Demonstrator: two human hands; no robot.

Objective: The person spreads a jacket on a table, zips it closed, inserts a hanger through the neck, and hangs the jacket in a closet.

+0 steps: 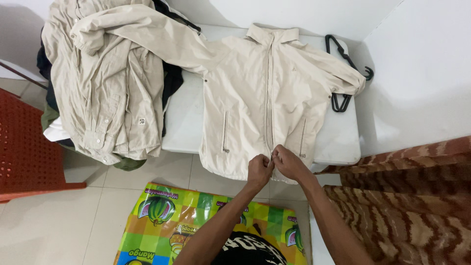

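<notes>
At the near edge of the white table (338,142), front and centre: one beige zip-front jacket (250,93), spread flat, collar away, hem hanging just over the edge. Left hand (258,169) and right hand (289,163), both pinched shut on the jacket's hem at the bottom of the centre zip, fingertips meeting there, knuckles almost touching; whether they grip cloth or the zip's end cannot be told.

Directly beyond the grip: the zip line running up to the collar; two slanted zip pockets, one either side.

Beyond and to the right of the grip: black plastic hangers (343,73), partly under the jacket's sleeve.

Far to the left of the grip: a heap of clothes (105,88), a beige shirt uppermost, the jacket's other sleeve lying across it.

Further left: a red plastic chair (24,152).

Below the grip, on the tiled floor: a bright fruit-printed bag (162,221).

Right of the forearms: a brown striped fabric (417,206).
</notes>
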